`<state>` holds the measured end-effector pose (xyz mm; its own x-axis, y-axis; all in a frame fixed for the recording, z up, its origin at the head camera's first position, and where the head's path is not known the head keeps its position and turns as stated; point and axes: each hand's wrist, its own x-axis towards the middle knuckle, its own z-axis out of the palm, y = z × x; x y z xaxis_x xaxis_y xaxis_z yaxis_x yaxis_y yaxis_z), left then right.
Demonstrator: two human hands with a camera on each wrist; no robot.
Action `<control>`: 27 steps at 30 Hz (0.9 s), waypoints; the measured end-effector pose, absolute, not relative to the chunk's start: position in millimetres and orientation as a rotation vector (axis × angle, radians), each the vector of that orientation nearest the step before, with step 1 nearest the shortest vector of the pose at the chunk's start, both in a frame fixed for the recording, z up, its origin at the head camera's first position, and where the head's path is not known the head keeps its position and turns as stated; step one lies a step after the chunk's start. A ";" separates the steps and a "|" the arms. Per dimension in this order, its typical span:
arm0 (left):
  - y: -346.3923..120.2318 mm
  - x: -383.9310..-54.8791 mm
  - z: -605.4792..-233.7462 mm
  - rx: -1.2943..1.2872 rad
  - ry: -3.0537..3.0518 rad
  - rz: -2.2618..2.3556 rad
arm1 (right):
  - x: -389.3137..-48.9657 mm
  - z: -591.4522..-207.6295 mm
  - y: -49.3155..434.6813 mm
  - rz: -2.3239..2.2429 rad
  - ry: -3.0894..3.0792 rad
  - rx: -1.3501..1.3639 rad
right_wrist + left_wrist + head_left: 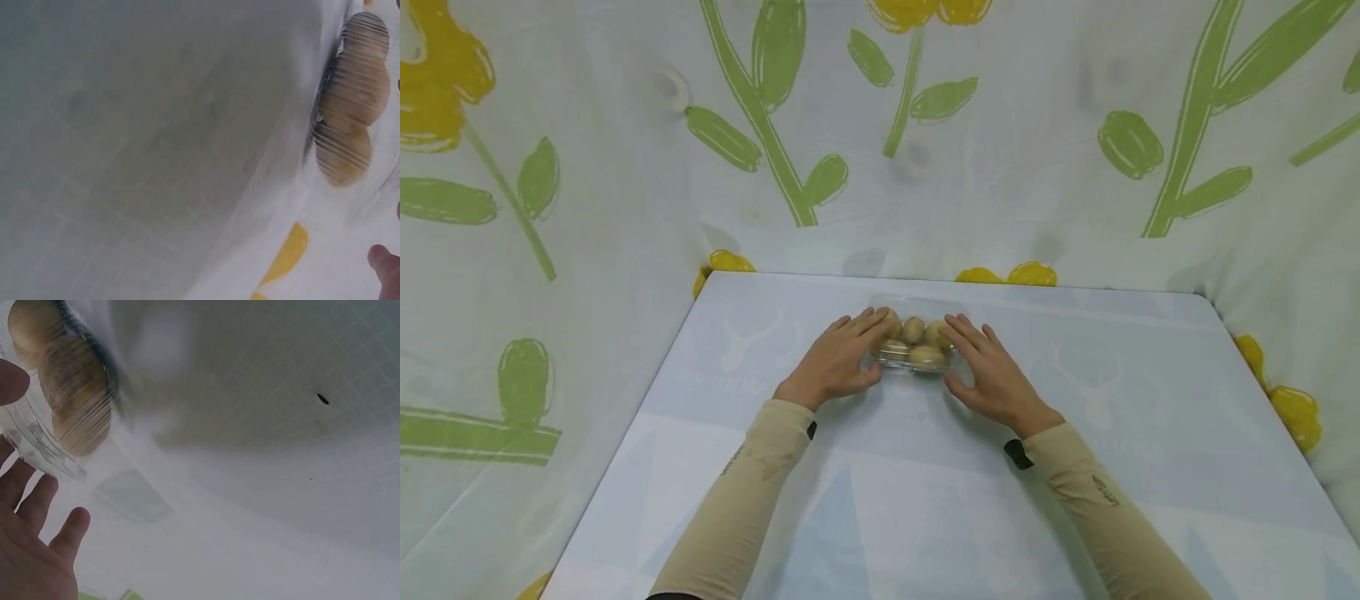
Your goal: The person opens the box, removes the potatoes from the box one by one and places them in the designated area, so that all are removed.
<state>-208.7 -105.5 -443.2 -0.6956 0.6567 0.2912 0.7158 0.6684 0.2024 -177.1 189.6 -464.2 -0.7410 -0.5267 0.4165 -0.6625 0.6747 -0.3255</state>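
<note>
A clear plastic box [917, 303] sits near the far edge of the table, with several yellow-brown potatoes [928, 358] inside. My left hand [838, 360] is at the box's left side, fingers extended and fingertips right at its edge. On the other side, my right hand [996, 379] has its fingers extended along the right edge. In the left wrist view, the potatoes [75, 381] show through ridged plastic, and the left hand [34, 540] has its fingers spread beside the box wall [37, 440]. The right wrist view shows potatoes [353, 94] and only fingertips of the right hand [387, 269].
The white table [925, 500] has a pale blue pattern. Behind it and along its sides hangs a curtain [1015, 150] with green leaves and yellow flowers, close to the far table edge. Beige sleeves [737, 492] cover both forearms.
</note>
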 end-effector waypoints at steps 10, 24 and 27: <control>-103.7 -210.9 -448.0 -1.123 -2.671 -0.515 | -180.5 -469.0 189.8 0.629 -2.568 0.968; -102.7 -215.1 -454.5 -1.117 -2.567 -0.588 | -182.8 -471.2 187.5 0.753 -2.571 0.968; -102.4 -215.2 -455.9 -1.113 -2.558 -0.597 | -183.2 -471.2 186.1 0.779 -2.581 0.957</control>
